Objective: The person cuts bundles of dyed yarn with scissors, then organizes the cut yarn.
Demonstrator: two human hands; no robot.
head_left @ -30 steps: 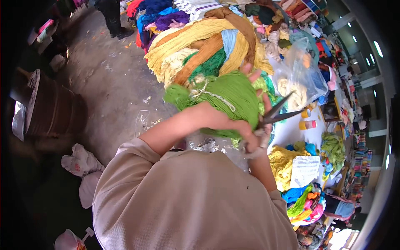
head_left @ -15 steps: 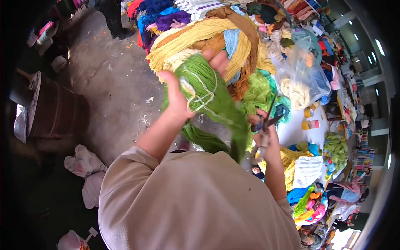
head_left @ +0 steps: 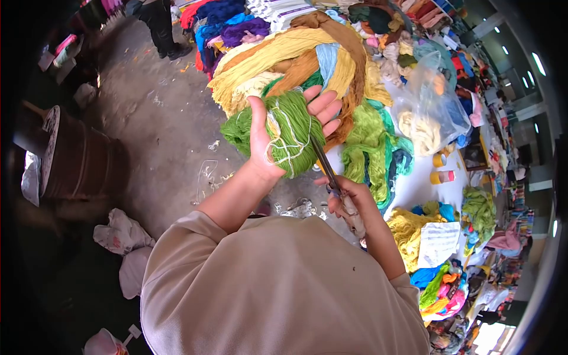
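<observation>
A skein of green yarn (head_left: 294, 133), bound with white string, lies across the palm of my left hand (head_left: 264, 151). The thumb is raised on one side of it and the fingers stretch out past the other. In my right hand (head_left: 352, 198) is a pair of dark metal scissors (head_left: 324, 161). Their blades are close together, and the tips reach the right edge of the skein at the white string. Something pale and blurred covers the scissors' handles; I cannot make it out.
Yellow and brown yarn hanks (head_left: 269, 50) are heaped ahead, with light green yarn (head_left: 370, 133) to their right. A clear plastic bag (head_left: 429, 112) and a paper sheet (head_left: 438, 244) lie on the right. A rusty barrel (head_left: 80, 154) stands left. A person's dark-trousered legs (head_left: 158, 26) are far off.
The green yarn, which hung toward the lower right, is now gathered on my left palm. My right hand has moved left and the scissors have swung to point up-left, touching the skein.
</observation>
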